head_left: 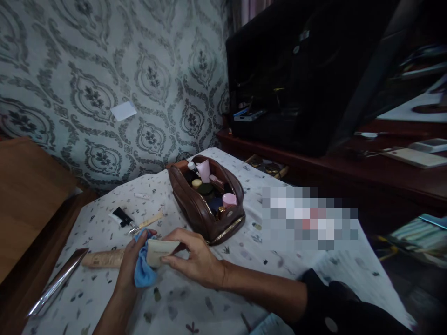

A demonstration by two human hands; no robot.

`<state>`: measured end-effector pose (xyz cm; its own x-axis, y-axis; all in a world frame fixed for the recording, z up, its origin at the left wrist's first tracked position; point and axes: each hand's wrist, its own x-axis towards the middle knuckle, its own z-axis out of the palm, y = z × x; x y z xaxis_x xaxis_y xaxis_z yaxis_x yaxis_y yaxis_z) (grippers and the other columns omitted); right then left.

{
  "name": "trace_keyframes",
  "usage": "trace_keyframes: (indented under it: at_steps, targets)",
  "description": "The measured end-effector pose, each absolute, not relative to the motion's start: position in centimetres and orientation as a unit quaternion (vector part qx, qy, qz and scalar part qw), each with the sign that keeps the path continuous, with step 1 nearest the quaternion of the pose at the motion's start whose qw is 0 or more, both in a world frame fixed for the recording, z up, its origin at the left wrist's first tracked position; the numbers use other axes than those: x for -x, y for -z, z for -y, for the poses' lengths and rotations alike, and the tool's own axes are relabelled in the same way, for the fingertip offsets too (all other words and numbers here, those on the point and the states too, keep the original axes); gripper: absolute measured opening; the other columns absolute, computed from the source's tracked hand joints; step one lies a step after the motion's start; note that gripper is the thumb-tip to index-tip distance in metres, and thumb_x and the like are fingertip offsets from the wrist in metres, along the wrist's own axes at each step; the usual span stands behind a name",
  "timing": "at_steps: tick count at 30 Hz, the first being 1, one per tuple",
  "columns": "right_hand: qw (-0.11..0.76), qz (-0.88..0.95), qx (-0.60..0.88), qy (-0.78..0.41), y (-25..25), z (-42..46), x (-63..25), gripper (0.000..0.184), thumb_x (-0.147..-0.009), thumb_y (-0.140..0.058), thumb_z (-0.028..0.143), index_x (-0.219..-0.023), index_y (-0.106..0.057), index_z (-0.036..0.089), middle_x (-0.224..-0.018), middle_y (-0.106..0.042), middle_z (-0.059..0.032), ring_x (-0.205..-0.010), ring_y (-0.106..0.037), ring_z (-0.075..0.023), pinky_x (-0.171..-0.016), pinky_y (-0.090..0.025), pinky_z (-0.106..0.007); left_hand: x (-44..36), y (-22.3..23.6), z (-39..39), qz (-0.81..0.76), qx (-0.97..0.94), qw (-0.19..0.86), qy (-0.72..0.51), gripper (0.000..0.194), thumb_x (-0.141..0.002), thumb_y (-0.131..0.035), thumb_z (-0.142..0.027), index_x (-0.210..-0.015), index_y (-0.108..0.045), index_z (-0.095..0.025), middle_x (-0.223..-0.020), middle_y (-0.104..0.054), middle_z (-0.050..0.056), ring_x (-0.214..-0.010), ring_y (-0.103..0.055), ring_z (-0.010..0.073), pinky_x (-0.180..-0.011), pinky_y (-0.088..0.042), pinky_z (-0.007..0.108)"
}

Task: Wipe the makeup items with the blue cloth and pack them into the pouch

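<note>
My left hand (131,258) is closed around a bunched blue cloth (144,270). One end of a flat, cream-coloured tube (159,252) rests against the cloth. The tube's other end is pinched between the thumb and fingers of my right hand (195,260). Small print shows on its face but is too blurred to read. Just beyond my hands, a brown leather cosmetic bag (190,202) stands unzipped, holding several jars and tubes, among them a pink-lidded jar (229,200) and a pale pink tube (203,171).
Left of my hands lie a beige tube (104,259) and a shiny silver case (57,281). A black tube (122,217), a slim yellowish tube (151,220) and a white stick (142,196) are farther back. A blurred-out patch covers the table's right side. A dark television (279,83) stands behind.
</note>
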<state>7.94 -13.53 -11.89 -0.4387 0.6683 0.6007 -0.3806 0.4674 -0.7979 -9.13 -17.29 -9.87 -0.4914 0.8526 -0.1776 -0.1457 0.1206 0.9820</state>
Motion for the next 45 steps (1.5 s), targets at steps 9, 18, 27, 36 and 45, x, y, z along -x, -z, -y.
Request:
trace_keyframes:
  at_steps: [9, 18, 27, 36, 45]
  targets:
    - [0.565, 0.702, 0.150, -0.407, 9.6, 14.6, -13.6, 0.023, -0.098, -0.057, 0.036, -0.108, -0.066, 0.018, -0.106, -0.065, -0.0095, -0.099, -0.062, -0.0186, -0.083, -0.054, -0.030, 5.4, 6.6, 14.4, -0.604, -0.417, 0.400, -0.549, 0.050, -0.063, -0.080, -0.060, -0.088, -0.068, -0.017, -0.061, -0.059, -0.003, -0.052, -0.054, 0.0114, -0.048, -0.043, 0.021]
    - [0.588, 0.676, 0.215, -0.389, 10.1, 15.1, -16.6, 0.018, -0.097, -0.059, 0.029, -0.109, -0.068, 0.018, -0.097, -0.068, -0.0068, -0.089, -0.063, -0.0163, -0.075, -0.052, -0.026, 4.2, 4.7, 10.8, -0.470, -0.807, -0.074, -0.350, 0.029, -0.094, -0.045, -0.025, -0.110, -0.069, -0.021, -0.100, -0.067, 0.007, -0.095, -0.064, 0.0221, -0.084, -0.049, 0.032]
    - [0.577, 0.692, 0.201, -0.384, 9.3, 15.7, -18.4, 0.021, -0.097, -0.060, 0.027, -0.112, -0.069, 0.015, -0.097, -0.071, -0.0076, -0.088, -0.066, -0.0155, -0.076, -0.054, -0.025, 3.3, 2.6, 8.6, -0.394, -0.883, -0.198, -0.162, 0.053, -0.085, -0.038, -0.007, -0.125, -0.065, -0.028, -0.129, -0.067, 0.004, -0.120, -0.058, 0.0251, -0.084, -0.053, 0.034]
    - [0.589, 0.690, 0.229, -0.353, 7.7, 14.7, -21.6, 0.016, -0.094, -0.065, 0.024, -0.107, -0.071, 0.018, -0.095, -0.076, -0.0044, -0.084, -0.070, -0.0149, -0.075, -0.056, -0.023, 3.2, 2.2, 10.1, -0.425, -0.850, -0.298, -0.090, 0.035, -0.089, -0.044, -0.005, -0.116, -0.064, -0.018, -0.118, -0.070, 0.011, -0.119, -0.060, 0.0253, -0.070, -0.055, 0.030]
    - [0.658, 0.620, 0.326, -0.277, 3.1, 8.8, -23.0, 0.009, -0.091, -0.066, 0.028, -0.095, -0.069, 0.021, -0.082, -0.070, -0.0001, -0.071, -0.067, -0.0143, -0.063, -0.052, -0.023, 4.3, 5.3, 10.8, -0.392, -0.807, -0.385, -0.217, 0.032, -0.091, -0.050, -0.002, -0.120, -0.060, -0.011, -0.114, -0.069, 0.015, -0.106, -0.060, 0.0270, -0.086, -0.053, 0.036]
